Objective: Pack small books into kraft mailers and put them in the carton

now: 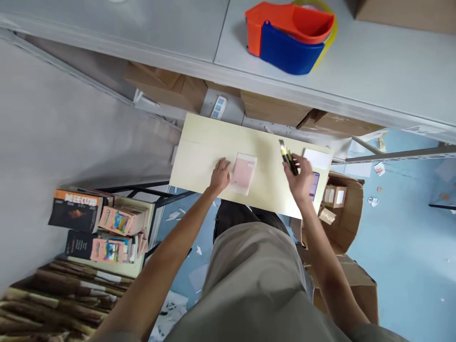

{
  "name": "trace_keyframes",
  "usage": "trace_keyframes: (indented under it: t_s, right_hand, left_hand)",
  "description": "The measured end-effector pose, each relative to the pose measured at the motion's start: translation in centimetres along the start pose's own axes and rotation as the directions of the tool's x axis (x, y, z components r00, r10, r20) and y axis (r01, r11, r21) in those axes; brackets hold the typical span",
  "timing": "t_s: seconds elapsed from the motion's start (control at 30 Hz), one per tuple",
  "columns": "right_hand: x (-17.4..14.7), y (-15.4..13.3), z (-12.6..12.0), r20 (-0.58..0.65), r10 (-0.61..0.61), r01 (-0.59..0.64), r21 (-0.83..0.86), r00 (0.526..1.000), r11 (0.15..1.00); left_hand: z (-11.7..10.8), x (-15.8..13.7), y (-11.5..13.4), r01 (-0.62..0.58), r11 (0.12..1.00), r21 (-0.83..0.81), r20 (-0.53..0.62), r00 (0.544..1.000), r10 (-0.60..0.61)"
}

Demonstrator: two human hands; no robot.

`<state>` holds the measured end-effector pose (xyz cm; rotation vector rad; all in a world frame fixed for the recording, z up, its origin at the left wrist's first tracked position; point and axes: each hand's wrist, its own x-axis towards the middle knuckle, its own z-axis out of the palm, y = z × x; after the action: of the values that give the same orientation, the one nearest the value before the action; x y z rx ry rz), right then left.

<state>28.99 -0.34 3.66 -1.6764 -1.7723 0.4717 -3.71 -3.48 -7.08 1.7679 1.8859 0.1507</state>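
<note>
My right hand (300, 178) is closed around a black and yellow utility knife (288, 157), its tip pointing up and away from me above the table. My left hand (220, 175) rests on the pale yellow tabletop (199, 147) with its fingers slightly bent and nothing in them. Just to its right lies a pink and white booklet (244, 173), flat on the table; whether the fingertips touch its edge is hard to tell. Beyond the right hand is a white box or pad (316, 158). A phone (314, 186) with a lit purple screen lies partly behind that hand.
A grey shelf (171, 33) with a red and blue tape dispenser (290, 40) runs across the far side. A power strip (218, 107) and cardboard boxes (278, 107) sit beneath it. Stacked books (117, 221) stand at left, an open carton (351, 213) at right. Scraps litter the blue floor.
</note>
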Motion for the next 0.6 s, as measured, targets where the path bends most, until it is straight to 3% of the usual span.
trace_keyframes:
  t_s: [0.13,0.27,0.47,0.6]
  right_hand:
    - [-5.2,0.0,5.4,0.215,0.136,-0.142,0.013,0.967,0.99]
    - [-7.3,-1.4,8.9,0.356,0.175,-0.161,-0.068,0.918,0.985]
    - [-5.6,-4.8,13.6,0.533,0.227,-0.118,-0.231,0.815,0.966]
    - [-3.9,-6.9,16.7,0.605,0.272,-0.098,-0.305,0.748,0.947]
  left_hand:
    - [1.6,-0.8,-1.1,-0.098,0.992,0.08,0.086,0.992,0.091]
    - [1.1,-0.3,-1.1,-0.143,0.982,0.123,0.16,0.979,0.122]
    - [-0.6,0.7,-2.3,-0.265,0.952,0.155,0.247,0.943,0.222]
    - [-1.7,2.1,-3.6,-0.378,0.912,0.157,0.325,0.892,0.314]
